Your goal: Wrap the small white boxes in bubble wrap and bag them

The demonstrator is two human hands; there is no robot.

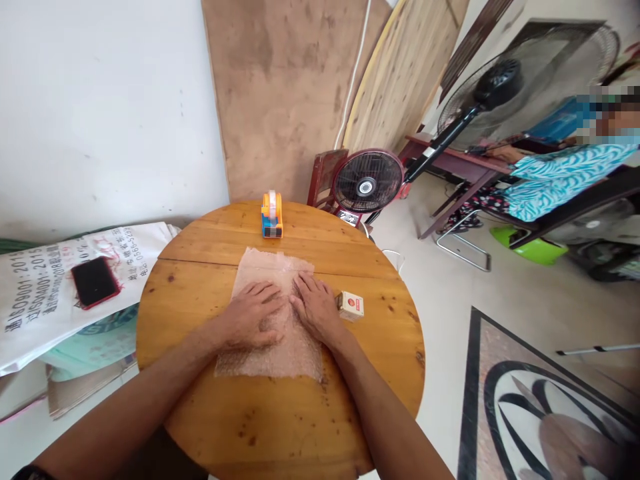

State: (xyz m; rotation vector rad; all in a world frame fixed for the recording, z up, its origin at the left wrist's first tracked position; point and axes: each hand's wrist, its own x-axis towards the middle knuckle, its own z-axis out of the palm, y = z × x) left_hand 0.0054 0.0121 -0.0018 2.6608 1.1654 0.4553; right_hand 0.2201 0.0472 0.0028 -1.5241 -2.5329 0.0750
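Observation:
A sheet of clear bubble wrap point(280, 357) lies spread on the round wooden table point(240, 420). My left hand point(253, 313) rests flat on its left part, fingers stretched and thumb apart. On its right part lies my right hand point(317, 303), also flat with fingers extended. Just right of that hand, a small cream-coloured box point(352, 305) with a red round mark sits on the wood. Beyond the sheet, near the far edge, stands an orange and blue tape dispenser point(272, 215) with a roll of clear tape.
At left, a red-edged phone point(96, 282) lies on a white printed sack point(145, 243). A small fan point(367, 183) and a chair point(325, 177) stand behind the table. Further right are a large standing fan point(495, 87) and a seated person in a patterned sleeve point(565, 173).

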